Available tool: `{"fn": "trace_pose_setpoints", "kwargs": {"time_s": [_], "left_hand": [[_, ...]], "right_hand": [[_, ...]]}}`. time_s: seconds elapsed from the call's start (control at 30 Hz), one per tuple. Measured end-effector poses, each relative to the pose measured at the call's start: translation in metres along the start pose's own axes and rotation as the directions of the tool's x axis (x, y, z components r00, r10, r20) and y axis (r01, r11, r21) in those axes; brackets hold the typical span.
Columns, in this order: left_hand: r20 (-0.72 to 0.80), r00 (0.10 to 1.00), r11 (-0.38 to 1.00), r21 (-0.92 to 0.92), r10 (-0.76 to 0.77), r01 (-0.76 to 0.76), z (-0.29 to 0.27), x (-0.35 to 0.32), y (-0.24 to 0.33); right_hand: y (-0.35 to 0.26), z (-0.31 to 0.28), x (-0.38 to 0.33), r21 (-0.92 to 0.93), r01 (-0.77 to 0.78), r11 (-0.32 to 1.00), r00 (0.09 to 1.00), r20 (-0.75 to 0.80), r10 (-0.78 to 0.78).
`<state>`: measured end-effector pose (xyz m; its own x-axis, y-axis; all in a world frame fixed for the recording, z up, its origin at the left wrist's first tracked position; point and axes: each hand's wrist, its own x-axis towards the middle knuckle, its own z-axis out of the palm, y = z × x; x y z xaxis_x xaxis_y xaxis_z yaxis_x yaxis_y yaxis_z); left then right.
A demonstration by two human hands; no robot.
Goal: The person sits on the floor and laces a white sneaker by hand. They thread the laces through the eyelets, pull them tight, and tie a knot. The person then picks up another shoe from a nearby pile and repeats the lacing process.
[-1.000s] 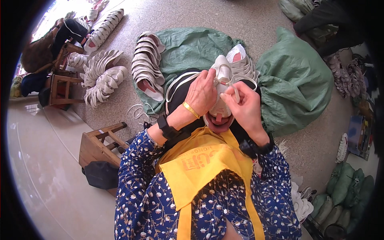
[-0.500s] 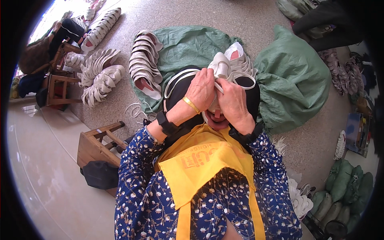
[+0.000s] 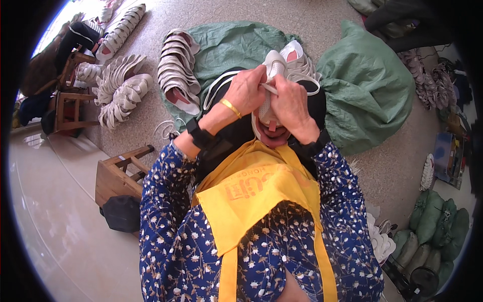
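White lace (image 3: 270, 89) runs between the two hands I watch remotely. The left hand (image 3: 244, 92) has its thumb and fingertips pinched on one part; the right hand (image 3: 293, 106) is curled closed on another, its palm side hidden from me. Beneath them the off-white mesh sneaker (image 3: 265, 107) lies on the lap, toe pointing away, pink-lined opening toward the yellow apron (image 3: 256, 194). If either pinch loosened, I judge the lace could slip or twist; the loose loop (image 3: 213, 84) over the left knee could snag. With both hands on the lace, a sideways tug might roll the sneaker on the black trousers (image 3: 318, 108). Beyond, nested pale sneaker uppers (image 3: 177, 65) sit by a flattened green sack (image 3: 226, 48); a bulging green sack (image 3: 362, 95) stands right, a wooden stool (image 3: 118, 176) left.
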<state>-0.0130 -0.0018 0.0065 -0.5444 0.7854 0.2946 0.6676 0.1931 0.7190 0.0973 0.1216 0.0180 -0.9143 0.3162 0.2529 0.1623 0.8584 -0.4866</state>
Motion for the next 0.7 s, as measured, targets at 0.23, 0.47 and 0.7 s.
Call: {"fn": "trace_pose_setpoints", "kwargs": {"time_s": [0.23, 0.47, 0.7], "left_hand": [[0.025, 0.999, 0.999, 0.007, -0.038, 0.038, -0.001, 0.004, 0.003], [-0.029, 0.999, 1.0, 0.013, 0.019, -0.019, 0.001, -0.001, 0.004], [0.049, 0.991, 0.961, -0.255, 0.127, -0.111, -0.024, 0.001, 0.06]], "right_hand": [[0.003, -0.077, -0.011, 0.438, -0.237, 0.867, 0.97, 0.162, 0.183], [-0.044, -0.175, -0.04, 0.608, -0.312, 0.73, 0.943, 0.29, 0.162], [-0.029, -0.163, -0.024, 0.694, -0.344, 0.633, 0.938, 0.288, 0.193]]}}
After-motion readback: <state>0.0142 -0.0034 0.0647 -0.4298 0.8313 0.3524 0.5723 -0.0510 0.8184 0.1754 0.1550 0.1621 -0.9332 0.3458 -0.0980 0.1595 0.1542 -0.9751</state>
